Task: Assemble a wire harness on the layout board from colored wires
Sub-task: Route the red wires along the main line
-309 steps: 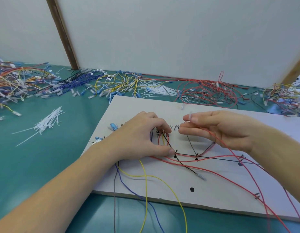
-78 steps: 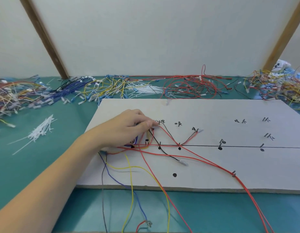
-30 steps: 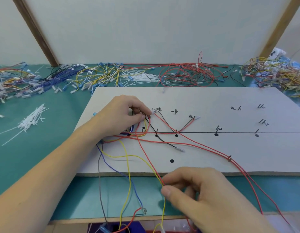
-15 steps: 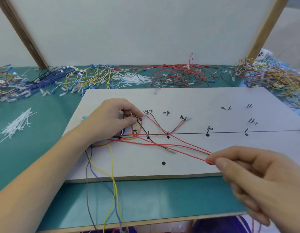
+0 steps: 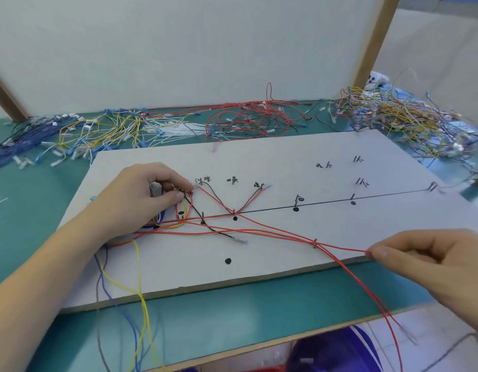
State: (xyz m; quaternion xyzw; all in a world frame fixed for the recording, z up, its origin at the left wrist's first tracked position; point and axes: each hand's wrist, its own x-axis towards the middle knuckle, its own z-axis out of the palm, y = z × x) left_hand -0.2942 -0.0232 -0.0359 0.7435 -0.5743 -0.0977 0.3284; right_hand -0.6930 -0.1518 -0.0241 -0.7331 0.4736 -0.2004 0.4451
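The left hand (image 5: 136, 200) pins the wire ends near the layout board's (image 5: 272, 162) left edge. The right hand (image 5: 420, 261) pinches the red wires (image 5: 286, 234) at the front edge — their run stretches leftward from this grip, below the drawn trunk line (image 5: 323, 204).

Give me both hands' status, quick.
Left hand: pinching wire ends on the layout board.
Right hand: pinching the red wires.

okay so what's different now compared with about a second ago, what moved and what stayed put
The right hand took hold of the thin red wires near the table's front edge and pulled them rightward, taut across the white layout board. The left hand stayed gripping the wire ends.
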